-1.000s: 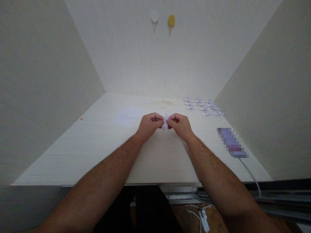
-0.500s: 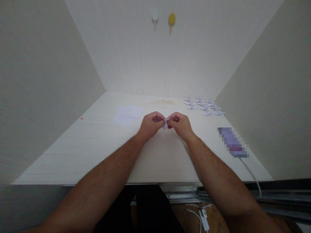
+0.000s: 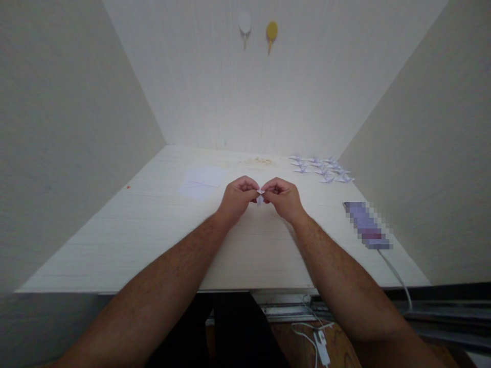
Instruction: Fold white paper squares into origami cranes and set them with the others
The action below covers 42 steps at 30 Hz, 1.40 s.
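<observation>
Between my two hands is a small folded piece of white paper point(image 3: 260, 200), held above the middle of the table. My left hand point(image 3: 240, 198) pinches its left side between thumb and fingers. From the other side my right hand point(image 3: 282, 197) pinches it too, and the fingertips of both hands nearly meet. A pointed flap of the paper hangs below the thumbs; the rest is mostly covered by my fingers. Several folded paper cranes point(image 3: 326, 179) stand in rows at the back right of the table.
Flat white sheets of paper point(image 3: 199, 190) lie left of my hands. A pixelated phone-like device point(image 3: 364, 222) with a white cable point(image 3: 395, 273) lies at the right. Two hooks, one white point(image 3: 244, 24) and one yellow point(image 3: 272, 30), are on the back wall. A power strip point(image 3: 322, 347) is below.
The folded paper has opened out slightly between my fingertips, showing a wider pale flap on top. Both hands stay in nearly the same place.
</observation>
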Motion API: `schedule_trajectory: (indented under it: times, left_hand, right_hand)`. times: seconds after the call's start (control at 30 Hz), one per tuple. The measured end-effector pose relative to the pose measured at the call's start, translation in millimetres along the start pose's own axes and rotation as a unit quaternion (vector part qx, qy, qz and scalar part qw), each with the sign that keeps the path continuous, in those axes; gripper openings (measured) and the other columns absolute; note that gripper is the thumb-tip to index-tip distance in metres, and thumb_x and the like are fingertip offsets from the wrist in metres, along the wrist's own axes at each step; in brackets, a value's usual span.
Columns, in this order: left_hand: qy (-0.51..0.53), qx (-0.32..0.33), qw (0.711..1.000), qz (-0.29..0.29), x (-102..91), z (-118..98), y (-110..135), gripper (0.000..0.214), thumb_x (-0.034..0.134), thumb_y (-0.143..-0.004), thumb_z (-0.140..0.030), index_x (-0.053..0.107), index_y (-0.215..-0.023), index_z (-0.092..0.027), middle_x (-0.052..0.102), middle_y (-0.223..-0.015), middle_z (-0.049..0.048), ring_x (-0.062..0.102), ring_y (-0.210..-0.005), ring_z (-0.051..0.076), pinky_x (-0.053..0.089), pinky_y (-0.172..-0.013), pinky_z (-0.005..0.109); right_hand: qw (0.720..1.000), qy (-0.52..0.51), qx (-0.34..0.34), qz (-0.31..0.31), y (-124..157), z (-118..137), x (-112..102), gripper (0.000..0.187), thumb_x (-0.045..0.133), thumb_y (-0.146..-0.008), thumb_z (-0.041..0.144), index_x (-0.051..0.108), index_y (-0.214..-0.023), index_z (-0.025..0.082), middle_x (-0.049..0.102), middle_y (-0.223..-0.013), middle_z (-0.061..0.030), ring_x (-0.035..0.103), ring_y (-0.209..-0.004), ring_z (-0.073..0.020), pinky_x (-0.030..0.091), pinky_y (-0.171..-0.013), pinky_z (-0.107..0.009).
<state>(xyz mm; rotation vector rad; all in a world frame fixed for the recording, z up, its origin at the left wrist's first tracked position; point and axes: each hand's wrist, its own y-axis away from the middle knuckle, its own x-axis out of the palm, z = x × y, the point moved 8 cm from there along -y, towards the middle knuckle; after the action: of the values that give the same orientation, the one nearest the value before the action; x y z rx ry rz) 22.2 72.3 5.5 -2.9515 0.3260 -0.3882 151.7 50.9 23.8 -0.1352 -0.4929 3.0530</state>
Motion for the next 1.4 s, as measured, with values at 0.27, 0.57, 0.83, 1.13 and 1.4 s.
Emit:
schedule_trajectory:
  times: [0.27,0.57,0.83,1.13,1.4]
  left_hand:
    - [0.021,-0.016,0.999,0.019,1.8,4,0,0.014,0.072,-0.059,-0.015,0.061,-0.067,-0.015,0.062,-0.057,-0.0015,0.06,-0.051,0.012,0.047,-0.051,0.024]
    - [0.002,-0.031,0.999,0.034,-0.9,6,-2,0.013,0.071,-0.06,-0.016,0.063,-0.07,-0.016,0.065,-0.062,0.0003,0.061,-0.056,0.013,0.049,-0.057,0.027]
    - [-0.201,0.145,0.969,-0.004,-6.2,-28,3,0.004,0.064,-0.07,-0.018,0.067,-0.071,-0.018,0.064,-0.064,-0.0003,0.054,-0.059,0.011,0.041,-0.057,0.024]
    - [-0.209,0.125,0.97,0.009,-7.7,-23,3,0.008,0.066,-0.072,-0.023,0.068,-0.079,-0.018,0.065,-0.064,0.0008,0.056,-0.055,0.011,0.042,-0.052,0.023]
    - [-0.195,0.076,0.978,0.023,-7.9,-17,-1,0.017,0.071,-0.068,-0.027,0.069,-0.081,-0.015,0.067,-0.064,0.0017,0.059,-0.055,0.012,0.047,-0.052,0.023]
  right_hand:
    - [1.0,-0.013,0.001,0.014,-1,-3,-2,0.005,0.069,-0.062,0.022,0.066,-0.066,0.019,0.061,-0.052,0.0032,0.055,-0.047,-0.0103,0.045,-0.05,-0.024]
    - [1.0,-0.005,0.008,0.021,0,0,-5,0.009,0.068,-0.066,0.027,0.069,-0.068,0.018,0.064,-0.055,0.0014,0.059,-0.052,-0.0119,0.049,-0.054,-0.026]
    - [1.0,0.021,0.018,0.012,-2,-5,-6,0.016,0.072,-0.067,0.031,0.069,-0.073,0.017,0.066,-0.063,0.0001,0.057,-0.052,-0.0098,0.048,-0.051,-0.024]
    - [0.999,-0.009,0.038,0.019,-2,-8,-5,0.019,0.074,-0.065,0.032,0.069,-0.073,0.016,0.069,-0.065,-0.0017,0.061,-0.052,-0.0117,0.052,-0.051,-0.026]
    - [0.999,0.022,0.039,0.018,-1,-8,-5,0.019,0.073,-0.066,0.032,0.069,-0.073,0.015,0.067,-0.062,-0.0012,0.06,-0.052,-0.011,0.049,-0.05,-0.024]
